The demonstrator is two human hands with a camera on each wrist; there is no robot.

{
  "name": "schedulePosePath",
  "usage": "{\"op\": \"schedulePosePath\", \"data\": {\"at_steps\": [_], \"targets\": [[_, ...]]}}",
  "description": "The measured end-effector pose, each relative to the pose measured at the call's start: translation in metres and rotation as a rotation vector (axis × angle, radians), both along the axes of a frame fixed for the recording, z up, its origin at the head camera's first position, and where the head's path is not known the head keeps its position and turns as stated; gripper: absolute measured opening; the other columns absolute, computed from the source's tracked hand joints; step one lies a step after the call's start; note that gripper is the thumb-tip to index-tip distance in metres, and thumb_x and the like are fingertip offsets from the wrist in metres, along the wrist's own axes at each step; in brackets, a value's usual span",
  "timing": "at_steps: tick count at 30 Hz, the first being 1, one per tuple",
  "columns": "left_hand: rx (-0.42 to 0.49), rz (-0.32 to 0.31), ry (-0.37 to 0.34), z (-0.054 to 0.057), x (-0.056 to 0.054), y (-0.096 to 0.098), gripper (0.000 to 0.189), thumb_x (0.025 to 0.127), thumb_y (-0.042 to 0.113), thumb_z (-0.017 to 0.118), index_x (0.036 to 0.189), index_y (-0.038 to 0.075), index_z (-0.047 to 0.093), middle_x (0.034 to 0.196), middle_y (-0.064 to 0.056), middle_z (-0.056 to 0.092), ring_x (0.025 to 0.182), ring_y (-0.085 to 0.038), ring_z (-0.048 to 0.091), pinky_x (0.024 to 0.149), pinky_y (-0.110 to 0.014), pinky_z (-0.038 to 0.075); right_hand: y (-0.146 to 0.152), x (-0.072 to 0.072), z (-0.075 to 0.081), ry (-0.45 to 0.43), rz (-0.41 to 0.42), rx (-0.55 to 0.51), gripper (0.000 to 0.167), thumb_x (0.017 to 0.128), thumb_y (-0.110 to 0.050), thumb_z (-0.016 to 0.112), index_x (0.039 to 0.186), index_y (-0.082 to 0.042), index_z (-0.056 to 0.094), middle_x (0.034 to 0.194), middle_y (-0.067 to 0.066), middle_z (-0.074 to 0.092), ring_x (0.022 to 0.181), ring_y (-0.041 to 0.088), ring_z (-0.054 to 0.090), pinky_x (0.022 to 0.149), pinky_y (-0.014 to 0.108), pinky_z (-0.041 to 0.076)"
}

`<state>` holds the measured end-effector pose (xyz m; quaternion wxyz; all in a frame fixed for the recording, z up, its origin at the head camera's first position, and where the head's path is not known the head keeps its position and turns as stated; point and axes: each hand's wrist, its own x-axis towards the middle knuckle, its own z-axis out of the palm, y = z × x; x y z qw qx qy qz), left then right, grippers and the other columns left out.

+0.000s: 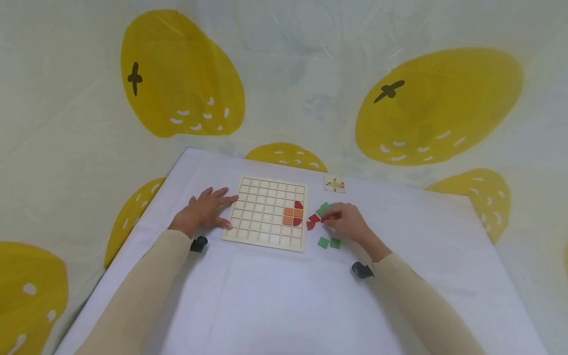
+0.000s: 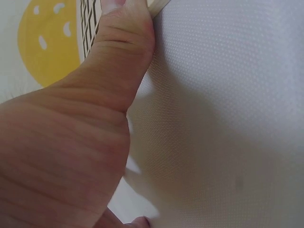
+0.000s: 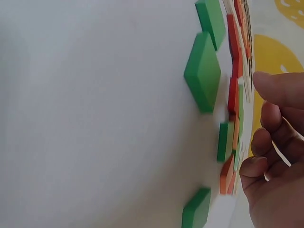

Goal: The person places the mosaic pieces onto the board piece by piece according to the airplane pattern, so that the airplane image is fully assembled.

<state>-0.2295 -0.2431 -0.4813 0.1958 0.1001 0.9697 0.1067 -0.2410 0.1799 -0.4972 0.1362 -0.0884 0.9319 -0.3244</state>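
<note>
Square, pale wooden grid board (image 1: pixel 259 216) on a white-covered table (image 1: pixel 266 301), with orange and red pieces (image 1: pixel 289 212) at its right side. The left hand (image 1: pixel 201 211), fingers spread and grasping nothing, touches the board's left edge. The right hand (image 1: pixel 348 223) bends over loose flat red pieces (image 1: pixel 311 225) and green square tiles (image 1: pixel 323 242); whether it pinches one cannot be told.

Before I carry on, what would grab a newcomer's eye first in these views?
The big yellow fruit shapes printed on the pale cloth behind the table stand out first. Next comes the pale grid board, with a small orange-and-red cluster near its right edge in the head view. Loose green pieces and red pieces lie beside that edge by the right hand, while the left hand touches the opposite edge.
</note>
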Motion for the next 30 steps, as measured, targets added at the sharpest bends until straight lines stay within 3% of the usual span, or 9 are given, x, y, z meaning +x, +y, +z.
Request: {"op": "schedulePosePath", "data": {"at_steps": [7, 12, 18, 25, 30], "targets": [[-0.008, -0.010, 0.000, -0.004, 0.001, -0.001, 0.096, 0.084, 0.053, 0.080, 0.164, 0.037, 0.030, 0.177, -0.009, 0.015, 0.161, -0.051, 0.008, 0.117, -0.084, 0.015, 0.040, 0.008, -0.003, -0.003, 0.030, -0.019, 0.021, 0.097, -0.014, 0.072, 0.117, -0.010, 0.079, 0.107, 0.010, 0.075, 0.094, 0.024, 0.060, 0.075, 0.028, 0.055], [-0.002, -0.003, 0.006, -0.003, 0.001, 0.000, 0.096, 0.084, 0.053, 0.080, 0.164, 0.037, 0.030, 0.177, -0.009, 0.016, 0.161, -0.050, 0.007, 0.117, -0.084, 0.014, 0.071, 0.007, -0.004, 0.032, 0.093, 0.008, 0.017, 0.097, -0.014, 0.073, 0.112, -0.013, 0.081, 0.105, 0.005, 0.078, 0.097, 0.021, 0.063, 0.084, 0.030, 0.055], [0.003, 0.002, 0.000, -0.004, 0.000, -0.002, 0.096, 0.084, 0.052, 0.081, 0.164, 0.037, 0.031, 0.177, -0.009, 0.016, 0.161, -0.051, 0.007, 0.116, -0.085, 0.014, 0.100, 0.001, -0.007, 0.004, 0.117, 0.023, 0.019, 0.097, -0.013, 0.073, 0.114, -0.016, 0.081, 0.109, 0.003, 0.079, 0.101, 0.020, 0.066, 0.091, 0.035, 0.056], [-0.004, -0.012, 0.018, -0.005, -0.002, -0.002, 0.098, 0.082, 0.056, 0.080, 0.164, 0.037, 0.030, 0.177, -0.009, 0.016, 0.161, -0.051, 0.008, 0.116, -0.085, 0.014, 0.110, 0.002, -0.005, -0.085, 0.097, 0.041, 0.030, 0.092, -0.016, 0.079, 0.122, -0.017, 0.078, 0.119, 0.005, 0.075, 0.107, 0.024, 0.061, 0.094, 0.038, 0.055], [-0.003, -0.012, 0.016, -0.005, -0.001, -0.002, 0.098, 0.082, 0.055, 0.080, 0.164, 0.036, 0.031, 0.177, -0.009, 0.016, 0.160, -0.051, 0.008, 0.117, -0.085, 0.014, 0.105, 0.004, -0.003, -0.136, 0.097, 0.070, 0.037, 0.088, -0.017, 0.082, 0.125, -0.019, 0.076, 0.114, 0.005, 0.070, 0.109, 0.026, 0.056, 0.095, 0.040, 0.052]]}}
